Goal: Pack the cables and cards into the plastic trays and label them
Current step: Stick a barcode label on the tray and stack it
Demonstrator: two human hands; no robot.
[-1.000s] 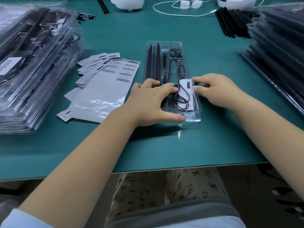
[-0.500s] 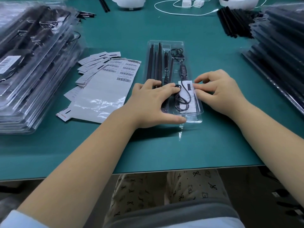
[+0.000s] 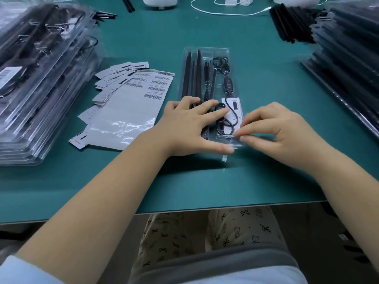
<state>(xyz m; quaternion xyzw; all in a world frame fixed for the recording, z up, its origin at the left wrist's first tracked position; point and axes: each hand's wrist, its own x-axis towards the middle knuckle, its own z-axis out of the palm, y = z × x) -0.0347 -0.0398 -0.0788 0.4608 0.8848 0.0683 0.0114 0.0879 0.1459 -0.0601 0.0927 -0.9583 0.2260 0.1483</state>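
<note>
A clear plastic tray (image 3: 206, 50) lies in the middle of the green table. It holds black rods (image 3: 191, 74), a black cable with an inline controller (image 3: 229, 85) and a white card (image 3: 238, 103). My left hand (image 3: 190, 124) lies flat on the tray's near left part, fingers spread over the rods, thumb along the near edge. My right hand (image 3: 274, 128) is at the tray's near right corner, fingertips pinched together on the clear edge there. A sheet of barcode labels (image 3: 143, 87) and loose white cards (image 3: 114, 72) lie to the left.
A tall stack of filled clear trays (image 3: 37, 78) stands at the far left. Another stack of dark trays (image 3: 348, 58) fills the right side. Black rods (image 3: 287, 21) and a white cable (image 3: 225, 9) lie at the back. The table's front edge (image 3: 184, 210) is close to my lap.
My right hand slid from the card area toward me to the tray's near right corner. My left hand stayed pressed on the tray.
</note>
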